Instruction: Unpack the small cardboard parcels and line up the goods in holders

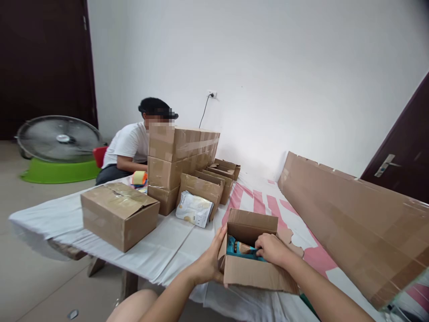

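Observation:
An open cardboard box (259, 273) stands at the table's near edge with its flaps up. Blue snack packets (244, 248) with a brown picture lie inside it. My left hand (212, 259) grips the box's left side, fingers along the upper edge and thumb lower down. Reaching in over the right side, my right hand (272, 248) has its fingers curled and pressed together at a blue packet; its fingertips are partly hidden. Beyond the box, a white and yellow pouch (194, 209) leans against another open carton (201, 188).
A closed carton (119, 214) sits on the left of the cloth-covered table (170, 243). Taped cartons (164, 174) are stacked behind, near a seated person (129, 145). A long cardboard panel (351, 223) stands along the right. A fan (62, 138) rests on a green base.

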Tool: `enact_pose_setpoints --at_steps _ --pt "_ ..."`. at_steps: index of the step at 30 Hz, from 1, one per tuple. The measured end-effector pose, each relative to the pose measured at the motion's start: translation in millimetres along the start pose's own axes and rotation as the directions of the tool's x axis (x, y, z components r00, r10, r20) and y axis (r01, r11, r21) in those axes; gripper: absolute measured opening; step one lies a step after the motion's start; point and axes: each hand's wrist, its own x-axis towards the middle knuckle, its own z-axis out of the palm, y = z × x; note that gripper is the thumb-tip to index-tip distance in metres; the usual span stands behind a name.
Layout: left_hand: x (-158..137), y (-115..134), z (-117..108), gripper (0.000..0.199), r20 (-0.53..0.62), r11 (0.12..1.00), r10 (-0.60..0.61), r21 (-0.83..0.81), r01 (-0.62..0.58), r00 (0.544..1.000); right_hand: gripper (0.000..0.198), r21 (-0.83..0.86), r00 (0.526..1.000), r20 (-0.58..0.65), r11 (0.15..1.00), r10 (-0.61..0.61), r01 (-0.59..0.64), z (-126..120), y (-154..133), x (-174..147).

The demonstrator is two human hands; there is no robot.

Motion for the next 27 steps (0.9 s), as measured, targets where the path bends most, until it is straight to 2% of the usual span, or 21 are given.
enact_pose_setpoints --at_steps 3,5,6,7,9,10,11,13,15,17,20,23,25,27 --pt "-1 1 6 0.128 -0.037 0.999 -0.02 -0.042 0.019 0.999 0.017 0.007 0.987 -0.159 0.999 -0.036 0.038 -11 -7 -12" --pt "-2 1 5 0.133 -0.032 0.995 -0.059 -0.08 0.057 0.998 0.025 0.017 0.959 -0.281 0.999 -0.043 0.05 -24 -9 -23" --pt "-2 1 2 0.135 -0.04 0.993 -0.082 -0.088 0.078 0.996 0.029 0.033 0.926 -0.376 0.998 -0.039 0.055 -32 -8 -29" --pt "-3 2 -3 0.135 -0.061 0.991 -0.102 -0.094 0.097 0.993 0.031 0.057 0.873 -0.486 0.997 -0.022 0.056 -40 -5 -36" --pt "-6 2 -18 0.131 -0.127 0.989 -0.123 -0.1 0.111 0.984 0.033 0.141 0.721 -0.689 0.99 0.078 0.027 -57 3 -51" --pt "-9 3 -28 0.129 -0.168 0.988 -0.126 -0.105 0.109 0.978 0.033 0.202 0.64 -0.751 0.979 0.163 -0.013 -65 9 -59" --pt "-12 3 -39 0.128 -0.209 0.987 -0.131 -0.115 0.108 0.969 0.033 0.27 0.574 -0.776 0.96 0.259 -0.068 -70 16 -67" --pt "-22 2 -62 0.127 -0.29 0.983 -0.15 -0.142 0.113 0.945 0.035 0.38 0.514 -0.751 0.908 0.415 -0.177 -72 29 -80" --pt "-36 -2 -84 0.127 -0.378 0.973 -0.197 -0.185 0.135 0.905 0.037 0.425 0.518 -0.719 0.883 0.464 -0.2 -62 41 -88" --pt "-50 -8 -103 0.128 -0.468 0.962 -0.25 -0.223 0.16 0.848 0.035 0.416 0.564 -0.708 0.896 0.425 -0.153 -39 48 -92" --pt "-67 -18 -122 0.124 -0.57 0.948 -0.313 -0.242 0.209 0.76 0.032 0.396 0.615 -0.709 0.916 0.346 -0.058 10 51 -90" --pt "-75 -23 -127 0.113 -0.669 0.942 -0.314 -0.129 0.31 0.673 0.028 0.404 0.669 -0.685 0.915 0.289 0.019 63 46 -85" --pt "-74 -23 -125 0.104 -0.73 0.858 -0.321 0.045 0.512 0.603 0.027 0.413 0.694 -0.656 0.911 0.297 0.001 96 42 -82" --pt "-71 -20 -119 0.091 -0.777 0.648 -0.38 0.164 0.744 0.502 0.026 0.43 0.666 -0.656 0.901 0.355 -0.056 125 39 -80"
